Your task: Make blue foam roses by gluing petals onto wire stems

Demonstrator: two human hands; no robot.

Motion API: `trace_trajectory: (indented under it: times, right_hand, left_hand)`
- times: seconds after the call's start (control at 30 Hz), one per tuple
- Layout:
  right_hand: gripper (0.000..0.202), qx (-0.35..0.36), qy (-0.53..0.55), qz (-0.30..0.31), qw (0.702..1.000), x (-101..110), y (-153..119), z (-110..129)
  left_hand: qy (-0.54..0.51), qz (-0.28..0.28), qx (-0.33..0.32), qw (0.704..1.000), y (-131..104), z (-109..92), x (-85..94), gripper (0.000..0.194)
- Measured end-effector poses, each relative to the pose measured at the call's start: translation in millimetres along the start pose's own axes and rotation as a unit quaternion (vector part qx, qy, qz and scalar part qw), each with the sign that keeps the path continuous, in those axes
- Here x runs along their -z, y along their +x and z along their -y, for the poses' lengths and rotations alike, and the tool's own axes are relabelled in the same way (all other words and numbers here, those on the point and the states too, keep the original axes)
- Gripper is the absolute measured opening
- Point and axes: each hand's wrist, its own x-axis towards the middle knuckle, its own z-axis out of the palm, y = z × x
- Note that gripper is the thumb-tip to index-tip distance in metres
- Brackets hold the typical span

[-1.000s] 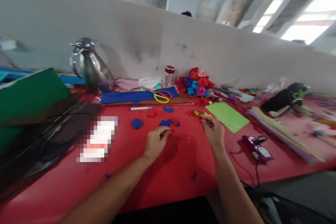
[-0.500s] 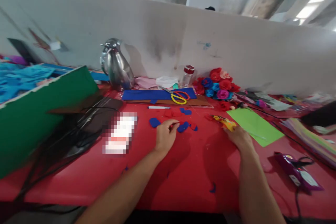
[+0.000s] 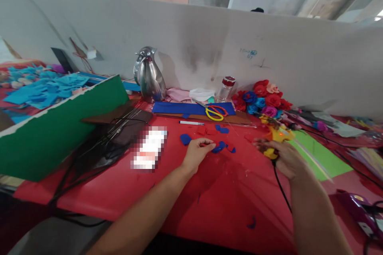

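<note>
The right hand [image 3: 287, 158], at right of the frame, grips the yellow glue gun [image 3: 280, 134], whose long axis is too blurred to tell. Near centre, the left hand [image 3: 196, 154] has fingertips together, on what I cannot tell; blue pieces [image 3: 220, 147] lie just right of this nearer hand.

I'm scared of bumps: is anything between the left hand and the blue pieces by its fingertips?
Nothing visible. The left hand has its fingertips right beside the blue pieces; I can't tell if they touch. The right hand holds the yellow tool beyond them.
</note>
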Motion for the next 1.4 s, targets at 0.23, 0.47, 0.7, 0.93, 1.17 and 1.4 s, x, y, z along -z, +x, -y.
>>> trace_trajectory:
  times: [0.23,0.47,0.7,0.93,1.17,1.4]
  right_hand:
    - [0.04,-0.075,0.056,0.067,0.993,-35,-21,-15]
    - [0.035,-0.087,0.13,0.051,0.986,-38,-20,-17]
    - [0.033,-0.075,0.165,0.039,0.983,-51,-27,-23]
    - [0.029,-0.026,0.132,0.046,0.99,-69,-34,-35]
    - [0.032,-0.012,0.132,0.032,0.991,-83,-40,-42]
    - [0.046,-0.05,0.143,0.081,0.985,-93,-49,-39]
  left_hand:
    - [0.001,0.003,0.064,0.998,0,-5,3.5,0.004]
    - [-0.03,0.08,0.135,0.987,-4,-9,1.8,0.013]
    - [0.007,0.064,0.109,0.992,-8,-10,0.7,0.018]
    - [-0.049,0.092,0.147,0.984,-4,-7,0.6,0.021]
    - [-0.084,0.082,0.157,0.981,-10,-6,-4.0,0.026]
    - [-0.146,0.057,0.203,0.967,-9,-7,-5.3,0.028]
